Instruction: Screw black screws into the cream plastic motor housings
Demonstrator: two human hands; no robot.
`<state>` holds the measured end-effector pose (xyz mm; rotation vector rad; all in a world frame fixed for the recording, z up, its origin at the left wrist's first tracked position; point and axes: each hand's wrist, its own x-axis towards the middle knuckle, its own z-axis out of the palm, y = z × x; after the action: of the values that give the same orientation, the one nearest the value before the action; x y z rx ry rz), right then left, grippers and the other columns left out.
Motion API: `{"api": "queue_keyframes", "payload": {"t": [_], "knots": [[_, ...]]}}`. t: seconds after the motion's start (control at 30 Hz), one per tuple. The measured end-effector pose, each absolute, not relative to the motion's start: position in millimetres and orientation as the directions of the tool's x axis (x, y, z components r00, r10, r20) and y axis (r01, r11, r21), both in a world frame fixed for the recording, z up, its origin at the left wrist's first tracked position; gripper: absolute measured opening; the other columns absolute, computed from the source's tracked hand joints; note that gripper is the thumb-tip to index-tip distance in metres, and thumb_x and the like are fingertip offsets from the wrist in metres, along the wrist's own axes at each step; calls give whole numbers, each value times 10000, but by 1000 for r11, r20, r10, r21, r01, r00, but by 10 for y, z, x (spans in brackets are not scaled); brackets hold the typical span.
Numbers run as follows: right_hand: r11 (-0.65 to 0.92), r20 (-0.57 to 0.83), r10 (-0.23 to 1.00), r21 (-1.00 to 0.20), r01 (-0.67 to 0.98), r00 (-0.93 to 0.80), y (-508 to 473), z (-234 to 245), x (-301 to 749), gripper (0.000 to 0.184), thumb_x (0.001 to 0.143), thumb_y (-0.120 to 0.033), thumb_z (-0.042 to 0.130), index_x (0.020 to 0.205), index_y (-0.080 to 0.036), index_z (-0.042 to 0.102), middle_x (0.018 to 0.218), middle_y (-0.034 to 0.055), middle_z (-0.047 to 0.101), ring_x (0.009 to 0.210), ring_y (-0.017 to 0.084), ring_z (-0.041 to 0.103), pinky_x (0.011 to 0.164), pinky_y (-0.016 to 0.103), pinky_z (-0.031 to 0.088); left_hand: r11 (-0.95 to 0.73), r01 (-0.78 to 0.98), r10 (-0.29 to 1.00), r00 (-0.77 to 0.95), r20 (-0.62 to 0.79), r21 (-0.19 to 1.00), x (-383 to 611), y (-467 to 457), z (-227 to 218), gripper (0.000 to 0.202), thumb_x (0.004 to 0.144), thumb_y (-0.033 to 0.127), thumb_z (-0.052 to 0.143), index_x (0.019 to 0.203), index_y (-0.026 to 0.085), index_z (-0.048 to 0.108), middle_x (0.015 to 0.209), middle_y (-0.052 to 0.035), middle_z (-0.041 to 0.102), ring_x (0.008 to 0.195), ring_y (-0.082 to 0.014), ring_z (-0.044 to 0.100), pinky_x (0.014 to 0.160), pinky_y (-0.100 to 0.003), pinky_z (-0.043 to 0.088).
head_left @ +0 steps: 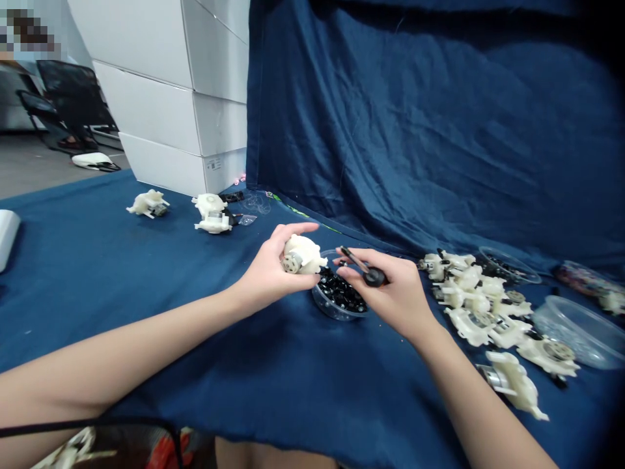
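From where I stand, the person's left hand (pixel 261 270) grips a cream motor housing (pixel 303 253) above the middle of the table (pixel 273 365), nearer its far edge than its left corner. Its fingers and thumb are spread around the housing and clamped on it, thumb at the near side. The housing's long axis runs roughly left to right: the round metal motor face (pixel 291 263) looks back toward the near edge and a little left, while a narrow lug points toward the right edge.

The right hand (pixel 398 286) has its fingers curled shut on a black-handled screwdriver (pixel 374 277). The shaft slants away from the palm, its dark tip toward the far left corner. A small black piece (pixel 342 263) shows at the thumb and fingertip.

Between the hands and below them, a clear bowl (pixel 336 315) of black parts sits on the cloth. Toward the right edge lies a cluster of similar housings (pixel 471 293), with one more (pixel 520 384) just on its near side.
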<state>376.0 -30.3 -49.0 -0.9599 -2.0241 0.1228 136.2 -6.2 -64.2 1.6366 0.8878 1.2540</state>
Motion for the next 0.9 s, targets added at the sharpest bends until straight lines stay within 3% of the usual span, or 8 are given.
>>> {"api": "queue_keyframes", "payload": {"t": [0.07, 0.17, 0.33, 0.43, 0.5, 0.6, 0.73, 0.9], "knots": [[708, 668, 661, -405, 578, -342, -321, -515, 3720, 191, 1002, -327, 769, 1180, -260, 781, 1076, 19, 843, 911, 192, 811, 840, 293, 638, -357, 37, 906, 257, 336, 933, 1370, -82, -613, 675, 664, 190, 922, 1306, 201, 711, 1080, -47, 668, 864, -178, 641, 772, -301, 541], [713, 680, 650, -390, 582, -340, -329, -548, 3667, 117, 988, -299, 787, 1093, -250, 772, 1004, 6, 835, 842, 172, 793, 810, 266, 623, -313, -42, 905, 289, 312, 949, 1383, -92, -588, 686, 684, 202, 932, 1318, 187, 672, 992, -24, 695, 845, -177, 660, 764, -287, 535], [700, 710, 639, -378, 606, -295, -341, -591, 3607, 100, 998, -268, 760, 1092, -244, 784, 1001, 14, 835, 814, 180, 780, 815, 289, 620, -268, -110, 880, 377, 290, 957, 1390, -123, -575, 712, 698, 206, 966, 1323, 212, 625, 1025, -13, 694, 846, -147, 669, 776, -265, 556], [688, 721, 638, -377, 621, -270, -357, -601, 3596, 99, 1002, -273, 746, 1087, -252, 794, 967, 7, 832, 756, 172, 766, 793, 293, 621, -89, -184, 866, 471, 167, 979, 1399, -179, -544, 734, 672, 177, 992, 1300, 244, 618, 1027, -9, 706, 859, -153, 684, 777, -272, 579], [681, 733, 633, -373, 631, -250, -369, -598, 3594, 100, 1000, -298, 750, 1079, -263, 802, 965, 6, 831, 754, 175, 764, 787, 300, 621, 96, -299, 855, 514, 75, 949, 1403, -204, -508, 623, 704, 164, 949, 1237, 231, 633, 1024, -32, 727, 907, -194, 711, 815, -331, 618], [657, 749, 632, -382, 650, -198, -380, -577, 3592, 94, 1001, -315, 752, 1062, -263, 801, 978, 12, 832, 798, 185, 772, 778, 304, 617, 277, -479, 819, 571, 56, 833, 1395, -190, -453, 274, 819, 220, 774, 1078, 173, 697, 1074, -118, 750, 1064, -309, 734, 923, -493, 653], [623, 750, 645, -407, 669, -145, -368, -534, 3611, 113, 1011, -333, 742, 1054, -250, 806, 970, 29, 832, 810, 200, 770, 780, 331, 619, 249, -526, 825, 555, 106, 813, 1369, -117, -439, 178, 945, 245, 675, 1077, 158, 757, 1238, -161, 751, 1215, -342, 706, 1020, -538, 641], [627, 752, 645, -422, 655, -133, -340, -502, 3664, 145, 1020, -372, 737, 1059, -264, 825, 926, 31, 812, 783, 199, 741, 746, 343, 605, 126, -443, 890, 446, 97, 888, 1337, -56, -518, 382, 914, 304, 866, 1263, 204, 745, 1228, -107, 743, 1052, -240, 731, 904, -419, 676]]}}
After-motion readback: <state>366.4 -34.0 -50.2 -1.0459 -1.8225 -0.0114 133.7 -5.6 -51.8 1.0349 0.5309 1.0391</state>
